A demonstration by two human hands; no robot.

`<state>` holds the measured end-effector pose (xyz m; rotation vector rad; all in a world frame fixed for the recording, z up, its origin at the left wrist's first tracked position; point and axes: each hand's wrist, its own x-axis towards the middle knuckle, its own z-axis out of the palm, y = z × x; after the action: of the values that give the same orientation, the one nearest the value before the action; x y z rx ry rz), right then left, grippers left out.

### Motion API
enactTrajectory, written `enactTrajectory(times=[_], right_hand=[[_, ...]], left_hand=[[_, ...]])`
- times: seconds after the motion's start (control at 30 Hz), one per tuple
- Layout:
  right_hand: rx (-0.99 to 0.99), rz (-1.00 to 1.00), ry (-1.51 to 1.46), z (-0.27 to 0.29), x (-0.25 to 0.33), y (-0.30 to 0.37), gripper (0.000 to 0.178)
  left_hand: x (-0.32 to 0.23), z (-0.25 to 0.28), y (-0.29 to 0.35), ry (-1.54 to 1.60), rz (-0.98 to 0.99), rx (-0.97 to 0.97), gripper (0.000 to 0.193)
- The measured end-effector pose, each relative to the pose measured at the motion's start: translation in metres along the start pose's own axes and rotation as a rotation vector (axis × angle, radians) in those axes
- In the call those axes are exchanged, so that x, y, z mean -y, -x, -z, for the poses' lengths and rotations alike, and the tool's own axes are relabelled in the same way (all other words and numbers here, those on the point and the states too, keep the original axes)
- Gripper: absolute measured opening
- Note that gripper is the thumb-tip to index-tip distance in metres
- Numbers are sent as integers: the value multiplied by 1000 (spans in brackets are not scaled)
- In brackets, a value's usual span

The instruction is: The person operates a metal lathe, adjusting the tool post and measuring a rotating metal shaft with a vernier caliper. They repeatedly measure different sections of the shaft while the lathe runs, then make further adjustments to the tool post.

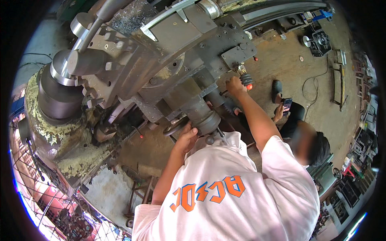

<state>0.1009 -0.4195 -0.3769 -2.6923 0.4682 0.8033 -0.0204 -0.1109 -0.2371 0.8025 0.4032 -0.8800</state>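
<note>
My left hand (186, 138) is closed at the rim of a dark handwheel (175, 127), its thumb beside the round metal dial housing (206, 122) and its fingertips partly hidden. Further out to the right, my right hand (236, 86) is a closed fist against the lathe carriage's side; what lies inside it is hidden. Right beside that fist is a black ribbed grip (245, 79) with a red end. Between my hands, a ball-ended crank handle (210, 140) sticks out from the housing. A silver vernier caliper (149, 33) lies on top of the carriage (189, 30).
On the left, a large chuck (60, 96) with a shiny cylindrical workpiece (60, 69) stands by the tool post (94, 60). A seated person (299, 114) holds a phone (286, 107) at right. A cable (311, 90) and black crate (321, 43) lie on the floor.
</note>
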Motion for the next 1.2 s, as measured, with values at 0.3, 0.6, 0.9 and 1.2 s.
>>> enactTrajectory(times=[0.3, 0.6, 0.9, 1.2], right_hand=[[173, -390, -182, -40, -13, -60, 25], [70, -690, -873, -63, -43, -74, 24], [-223, -438, -1601, 3, -135, 1, 28], [-544, 471, -1282, 144, -49, 34, 24]], left_hand=[[17, -16, -2, 82, -103, -107, 104], [23, -38, -5, 83, -230, -173, 89], [20, -70, -5, -102, -261, -448, 79], [22, -77, -12, -240, -269, -632, 71]])
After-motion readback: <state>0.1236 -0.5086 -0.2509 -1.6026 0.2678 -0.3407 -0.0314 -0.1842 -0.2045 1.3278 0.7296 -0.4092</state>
